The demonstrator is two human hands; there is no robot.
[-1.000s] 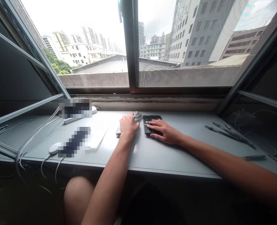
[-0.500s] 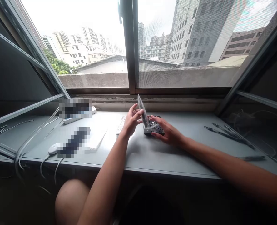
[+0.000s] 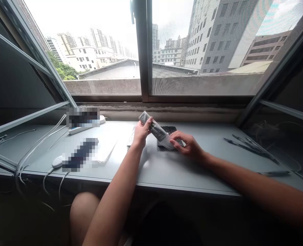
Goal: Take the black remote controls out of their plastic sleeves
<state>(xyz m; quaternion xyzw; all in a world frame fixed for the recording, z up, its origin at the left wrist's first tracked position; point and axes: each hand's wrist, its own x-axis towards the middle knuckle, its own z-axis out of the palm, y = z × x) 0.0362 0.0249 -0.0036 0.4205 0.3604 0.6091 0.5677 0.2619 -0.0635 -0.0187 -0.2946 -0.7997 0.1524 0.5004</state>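
My left hand (image 3: 140,135) grips the upper end of a bagged remote control (image 3: 157,131), thumb on top. It is a slim dark remote in a clear plastic sleeve, held tilted above the desk, far end up to the left. My right hand (image 3: 188,145) has its thumb and fingers closed on the loose lower end of the clear sleeve. Beneath and behind it lie several black remote controls (image 3: 172,130) side by side, partly covered by the sleeve and my right hand. A white object (image 3: 131,137), mostly hidden by my left hand, lies to their left.
On the grey desk (image 3: 166,177), white sheets or sleeves (image 3: 109,152), a white round-ended device (image 3: 57,161) and a white power strip (image 3: 82,129) lie left, with cables. Dark cables (image 3: 251,147) and a pen-like item (image 3: 276,173) lie right. A window (image 3: 145,51) stands behind.
The bagged remote control has turned from nearly upright and edge-on to a flatter slant with its face showing. My right hand's fingers have closed on the sleeve's lower end.
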